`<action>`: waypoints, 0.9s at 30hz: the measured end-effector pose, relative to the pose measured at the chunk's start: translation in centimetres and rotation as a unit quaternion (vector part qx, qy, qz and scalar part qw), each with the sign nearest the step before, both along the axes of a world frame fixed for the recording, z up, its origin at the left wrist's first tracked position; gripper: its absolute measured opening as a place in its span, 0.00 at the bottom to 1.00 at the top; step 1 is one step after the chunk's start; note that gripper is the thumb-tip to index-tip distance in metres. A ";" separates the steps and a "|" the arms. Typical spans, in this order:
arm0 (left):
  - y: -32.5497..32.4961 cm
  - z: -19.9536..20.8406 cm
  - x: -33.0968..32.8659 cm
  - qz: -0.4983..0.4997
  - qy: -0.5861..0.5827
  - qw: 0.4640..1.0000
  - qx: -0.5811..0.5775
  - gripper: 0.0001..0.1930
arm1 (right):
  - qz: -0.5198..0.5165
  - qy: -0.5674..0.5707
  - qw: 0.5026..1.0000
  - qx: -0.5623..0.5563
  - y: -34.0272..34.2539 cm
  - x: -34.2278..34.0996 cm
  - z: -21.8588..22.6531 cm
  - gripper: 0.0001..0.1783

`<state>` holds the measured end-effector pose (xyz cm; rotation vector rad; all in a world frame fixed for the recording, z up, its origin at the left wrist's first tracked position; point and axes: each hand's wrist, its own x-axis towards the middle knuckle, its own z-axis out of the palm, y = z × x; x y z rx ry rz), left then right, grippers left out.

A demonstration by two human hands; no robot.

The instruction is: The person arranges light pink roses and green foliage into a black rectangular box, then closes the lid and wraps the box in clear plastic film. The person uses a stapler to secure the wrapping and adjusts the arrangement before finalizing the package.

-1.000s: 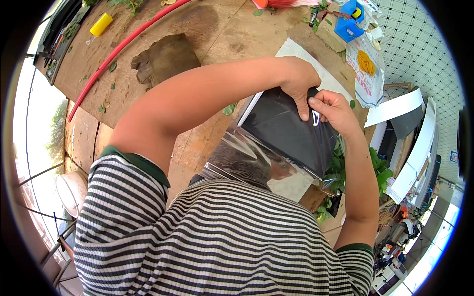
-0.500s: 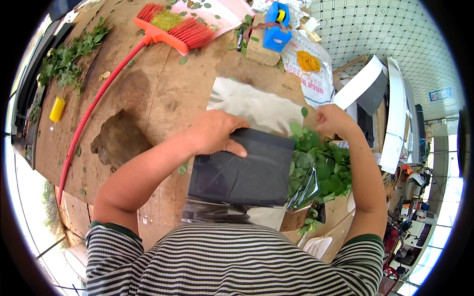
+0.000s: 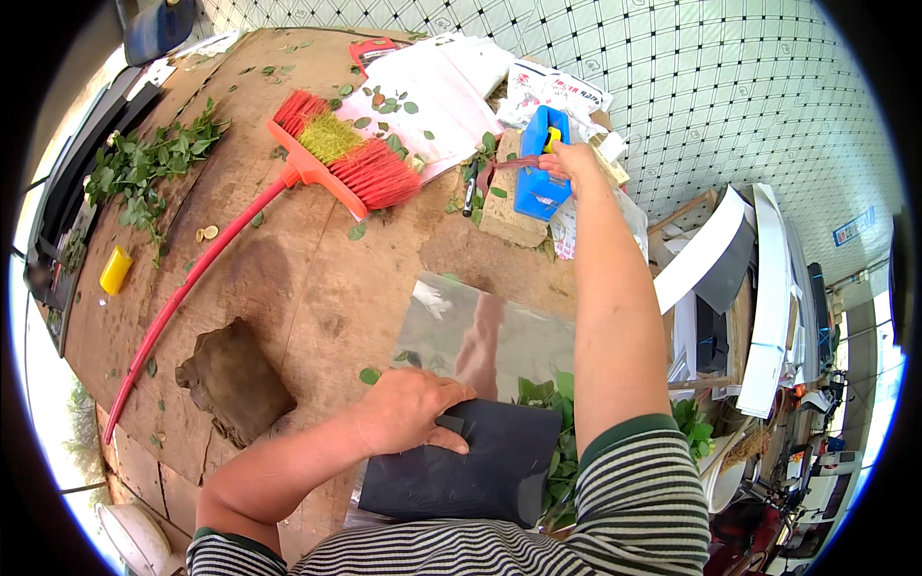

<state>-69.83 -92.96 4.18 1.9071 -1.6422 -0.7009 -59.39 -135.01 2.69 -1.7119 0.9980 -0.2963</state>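
Observation:
My left hand (image 3: 418, 415) presses the upper left edge of a black wrapping sheet (image 3: 480, 472), thumb on top and the other fingers bent along the edge. Under it lies a clear, shiny plastic film (image 3: 451, 331) that reaches further up the table. Green leafy stems (image 3: 552, 395) stick out of the wrap's right side, partly behind my right arm. My right hand (image 3: 571, 165) is stretched far forward at a blue tape dispenser (image 3: 541, 197) with a yellow core. Its fingers are bent together beside the roll; any tape between them is too small to make out.
The dispenser stands on a block (image 3: 512, 219). A red broom (image 3: 331, 173) lies across the wooden table's left half. A brown crumpled bundle (image 3: 238, 379) lies left of my left arm. Leafy cuttings (image 3: 154, 163), a yellow object (image 3: 115, 271) and white boards (image 3: 762, 317) are further out.
My right hand has moved from beside the leaves forward to the tape dispenser. My left hand stays on the black sheet. The view has tilted up, showing more of the wall.

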 end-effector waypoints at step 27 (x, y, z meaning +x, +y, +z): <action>0.1 -0.8 0.4 0.034 0.048 0.998 0.011 0.35 | 0.734 0.197 0.644 -0.092 25.1 -19.5 8.6 0.10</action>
